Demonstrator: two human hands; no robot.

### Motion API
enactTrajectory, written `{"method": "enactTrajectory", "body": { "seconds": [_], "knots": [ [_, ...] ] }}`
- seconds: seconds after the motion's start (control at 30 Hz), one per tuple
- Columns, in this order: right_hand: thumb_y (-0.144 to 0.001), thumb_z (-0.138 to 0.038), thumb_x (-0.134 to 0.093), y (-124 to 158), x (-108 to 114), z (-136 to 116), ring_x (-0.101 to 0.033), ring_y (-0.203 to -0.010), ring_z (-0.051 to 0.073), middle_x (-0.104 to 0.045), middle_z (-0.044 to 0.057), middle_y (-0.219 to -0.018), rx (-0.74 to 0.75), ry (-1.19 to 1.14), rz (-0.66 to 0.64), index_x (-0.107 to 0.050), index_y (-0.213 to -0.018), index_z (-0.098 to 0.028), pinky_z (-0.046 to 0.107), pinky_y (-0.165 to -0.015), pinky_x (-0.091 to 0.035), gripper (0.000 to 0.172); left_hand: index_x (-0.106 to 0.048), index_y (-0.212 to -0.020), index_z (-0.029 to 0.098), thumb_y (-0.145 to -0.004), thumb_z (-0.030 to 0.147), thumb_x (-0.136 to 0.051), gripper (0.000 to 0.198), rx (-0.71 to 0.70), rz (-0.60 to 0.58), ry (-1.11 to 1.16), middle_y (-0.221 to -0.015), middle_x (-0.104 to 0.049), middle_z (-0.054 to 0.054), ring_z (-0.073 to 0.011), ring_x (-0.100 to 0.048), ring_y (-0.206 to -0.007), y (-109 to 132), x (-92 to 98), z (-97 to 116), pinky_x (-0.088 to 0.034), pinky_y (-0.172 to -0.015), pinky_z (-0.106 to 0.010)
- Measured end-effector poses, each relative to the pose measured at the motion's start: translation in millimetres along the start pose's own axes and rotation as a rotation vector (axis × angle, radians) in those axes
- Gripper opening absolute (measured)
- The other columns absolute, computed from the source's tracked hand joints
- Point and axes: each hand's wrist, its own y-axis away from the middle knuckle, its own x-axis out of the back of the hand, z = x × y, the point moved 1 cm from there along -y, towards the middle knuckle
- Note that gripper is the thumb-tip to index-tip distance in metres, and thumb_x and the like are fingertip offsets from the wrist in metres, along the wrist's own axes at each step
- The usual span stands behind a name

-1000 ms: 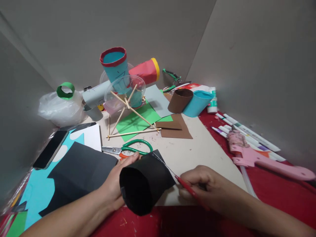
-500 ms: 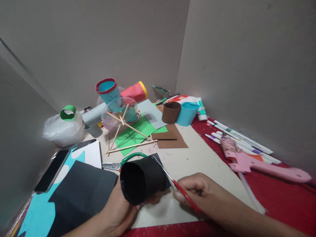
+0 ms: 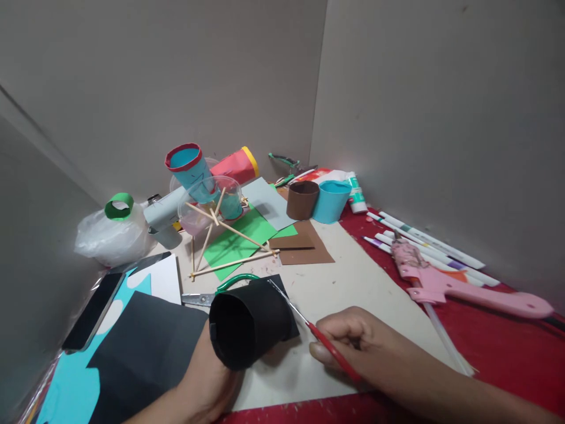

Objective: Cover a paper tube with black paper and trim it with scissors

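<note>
Over the near part of the pale board, the person holds a black tube of paper on its side. Its open mouth points toward the person and somewhat to the left; the long axis goes back from there to the right, almost level. At the far end, a black square of paper stands across it, with corners reaching past the round wall. The left hand clasps the tube from the left and from below, and its fingertips are mostly hidden. The right hand has thumb and fingers pressed together on a slim red-handled tool, whose metal tip lies at the top edge of the square. Just behind the tube I see green-handled scissors, and to its left a flat black sheet.
</note>
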Motion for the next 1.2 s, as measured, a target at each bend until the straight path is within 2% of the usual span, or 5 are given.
{"method": "enactTrajectory", "body": {
  "seconds": [0.3, 0.5, 0.63, 0.9, 1.2],
  "knots": [
    [-0.081, -0.054, -0.074, 1, 0, -1, -0.017, -0.048, 0.005, -0.022, -0.01, -0.048, -0.022, -0.017, -0.001, -0.026, -0.052, -0.022, 0.026, -0.045, -0.011, 0.064, -0.081, -0.092, 0.017, -0.042, 0.037, -0.1, 0.058, 0.027, 0.032, 0.004, -0.071, -0.074, -0.005, -0.0208, -0.067, -0.07, 1, -9.2, 10, -0.056, -0.064, -0.029],
    [-0.078, -0.06, -0.074, 1, -2, -2, -0.017, -0.047, 0.005, -0.021, -0.01, -0.047, -0.028, -0.008, 0.024, -0.024, -0.051, -0.022, 0.026, -0.044, -0.011, 0.068, -0.08, -0.101, 0.018, -0.055, 0.04, -0.096, 0.053, -0.064, 0.015, -0.016, -0.079, -0.076, -0.006, -0.0208, -0.068, -0.074, -5, 7.1, -3, -0.056, -0.067, -0.029],
    [-0.075, -0.066, -0.073, 0, -2, -6, -0.016, -0.048, 0.005, -0.023, -0.01, -0.046, -0.03, 0.005, 0.016, -0.025, -0.05, -0.022, 0.026, -0.044, -0.01, 0.07, -0.08, -0.105, 0.019, -0.056, 0.037, -0.096, 0.054, -0.091, 0.02, -0.029, -0.077, -0.077, -0.006, -0.0218, -0.068, -0.074, -6, 13.6, -7, -0.056, -0.069, -0.03],
    [-0.075, -0.061, -0.076, 0, -2, -2, -0.017, -0.048, 0.005, -0.024, -0.009, -0.046, -0.018, 0.022, 0.041, -0.025, -0.051, -0.022, 0.026, -0.044, -0.011, 0.07, -0.081, -0.098, 0.018, -0.056, 0.044, -0.095, 0.052, -0.113, -0.018, -0.07, -0.077, -0.075, -0.005, -0.0172, -0.063, -0.067, -3, 5.2, 1, -0.055, -0.069, -0.028],
    [-0.075, -0.062, -0.074, 1, -5, -8, -0.016, -0.048, 0.006, -0.022, -0.009, -0.047, -0.038, 0.078, 0.101, -0.026, -0.048, -0.022, 0.027, -0.046, -0.011, 0.068, -0.079, -0.109, 0.019, -0.054, 0.047, -0.096, 0.064, -0.118, -0.015, -0.093, -0.077, -0.075, -0.005, -0.0186, -0.063, -0.068, -3, 2.7, 3, -0.055, -0.067, -0.03]
  ]
}}
